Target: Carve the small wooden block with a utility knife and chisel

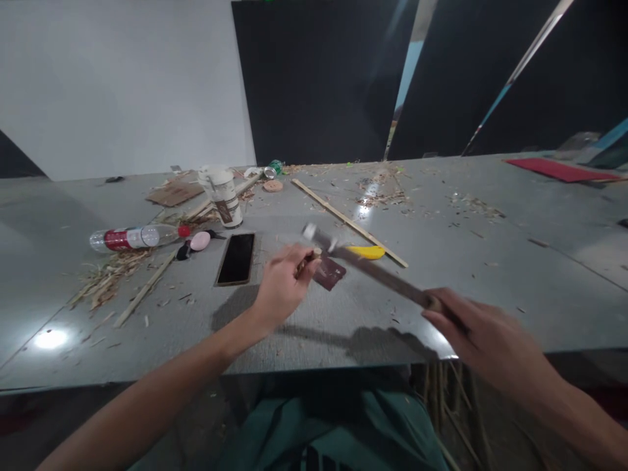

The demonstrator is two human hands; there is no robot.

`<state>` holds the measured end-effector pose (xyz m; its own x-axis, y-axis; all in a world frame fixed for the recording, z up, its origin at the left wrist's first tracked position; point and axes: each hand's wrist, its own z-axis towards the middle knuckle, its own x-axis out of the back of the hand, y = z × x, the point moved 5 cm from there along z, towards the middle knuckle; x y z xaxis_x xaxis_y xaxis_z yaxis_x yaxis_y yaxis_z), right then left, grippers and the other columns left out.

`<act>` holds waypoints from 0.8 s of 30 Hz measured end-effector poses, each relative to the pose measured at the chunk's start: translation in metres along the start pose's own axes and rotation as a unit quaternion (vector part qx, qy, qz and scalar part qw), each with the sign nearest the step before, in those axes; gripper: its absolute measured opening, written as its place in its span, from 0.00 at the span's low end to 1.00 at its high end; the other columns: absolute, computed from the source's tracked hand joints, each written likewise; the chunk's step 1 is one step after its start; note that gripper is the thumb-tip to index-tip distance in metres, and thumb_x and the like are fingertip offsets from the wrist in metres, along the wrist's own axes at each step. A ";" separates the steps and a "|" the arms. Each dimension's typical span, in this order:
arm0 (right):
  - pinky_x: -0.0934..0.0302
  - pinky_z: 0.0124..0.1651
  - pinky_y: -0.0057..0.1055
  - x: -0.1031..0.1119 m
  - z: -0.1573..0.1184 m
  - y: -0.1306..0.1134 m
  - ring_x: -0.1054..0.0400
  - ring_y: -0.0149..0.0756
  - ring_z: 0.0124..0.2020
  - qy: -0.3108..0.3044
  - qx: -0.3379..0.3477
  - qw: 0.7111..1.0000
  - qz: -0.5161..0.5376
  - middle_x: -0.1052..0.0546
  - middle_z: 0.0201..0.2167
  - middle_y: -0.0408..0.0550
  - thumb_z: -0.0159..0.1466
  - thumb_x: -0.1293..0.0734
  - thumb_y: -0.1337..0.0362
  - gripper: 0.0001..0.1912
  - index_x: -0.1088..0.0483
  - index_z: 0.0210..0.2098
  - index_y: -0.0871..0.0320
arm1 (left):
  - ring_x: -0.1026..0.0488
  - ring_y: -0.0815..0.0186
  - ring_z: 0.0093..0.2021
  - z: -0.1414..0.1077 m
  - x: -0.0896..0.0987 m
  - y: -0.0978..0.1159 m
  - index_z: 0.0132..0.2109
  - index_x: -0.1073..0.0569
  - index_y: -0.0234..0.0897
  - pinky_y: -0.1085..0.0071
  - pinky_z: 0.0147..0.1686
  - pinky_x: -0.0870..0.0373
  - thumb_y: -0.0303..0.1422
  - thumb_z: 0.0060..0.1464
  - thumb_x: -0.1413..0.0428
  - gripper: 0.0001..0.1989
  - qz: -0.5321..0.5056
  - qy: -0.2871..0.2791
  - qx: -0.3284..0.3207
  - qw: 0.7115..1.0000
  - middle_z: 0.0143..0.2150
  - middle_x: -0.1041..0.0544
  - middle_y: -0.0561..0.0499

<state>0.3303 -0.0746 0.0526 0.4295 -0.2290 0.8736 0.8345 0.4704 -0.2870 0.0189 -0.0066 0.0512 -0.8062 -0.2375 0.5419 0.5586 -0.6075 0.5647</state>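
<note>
My right hand (485, 340) is closed around the handle of a hammer (383, 275), slightly smeared by motion. The hammer's head points left and lies close to my left hand (287, 281). That hand pinches a small, pale-tipped wooden piece (317, 252) between thumb and fingers; most of it is hidden. Under and beside the pinch, a dark reddish-brown flat piece (330, 273) rests on the table (314, 340). A yellow curved object (367, 252) lies just beyond the hammer, partly covered by it.
Left of my hands are a phone (236, 259), a plastic bottle (140, 237) on its side and a paper cup (226, 199). A long wooden strip (348, 222) lies behind the hammer. Wood shavings (112, 275) are scattered about; a red sheet (559, 170) is at far right.
</note>
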 end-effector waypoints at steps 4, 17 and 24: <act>0.48 0.22 0.37 0.001 0.003 -0.005 0.37 0.38 0.16 0.024 0.004 1.000 0.002 0.32 0.19 0.38 0.77 0.40 0.54 0.10 0.35 0.39 0.47 | 0.25 0.60 0.37 0.000 0.001 0.002 0.43 0.24 0.39 0.64 0.36 0.30 0.38 0.72 0.46 0.09 -0.002 -0.003 -0.004 1.000 0.37 0.22 0.48; 0.47 0.22 0.32 -0.006 0.009 -0.009 0.36 0.33 0.17 0.032 0.029 0.999 0.009 0.29 0.20 0.38 0.77 0.39 0.53 0.13 0.34 0.38 0.51 | 0.25 0.61 0.38 0.002 0.001 0.005 0.40 0.26 0.39 0.65 0.38 0.31 0.31 0.70 0.44 0.06 0.000 0.006 -0.015 1.000 0.36 0.21 0.49; 0.47 0.23 0.31 -0.010 0.013 -0.008 0.39 0.33 0.17 0.019 0.002 0.999 0.044 0.32 0.19 0.37 0.77 0.40 0.50 0.16 0.36 0.36 0.50 | 0.25 0.62 0.37 0.002 0.004 0.006 0.40 0.26 0.39 0.66 0.38 0.31 0.31 0.70 0.44 0.07 -0.001 0.006 -0.015 1.000 0.36 0.22 0.49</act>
<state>0.3149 -0.0653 0.0517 0.5147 -0.2192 0.8289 0.7911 0.4941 -0.3606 0.0197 -0.0100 0.0582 -0.8102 -0.2454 0.5323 0.5505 -0.6303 0.5474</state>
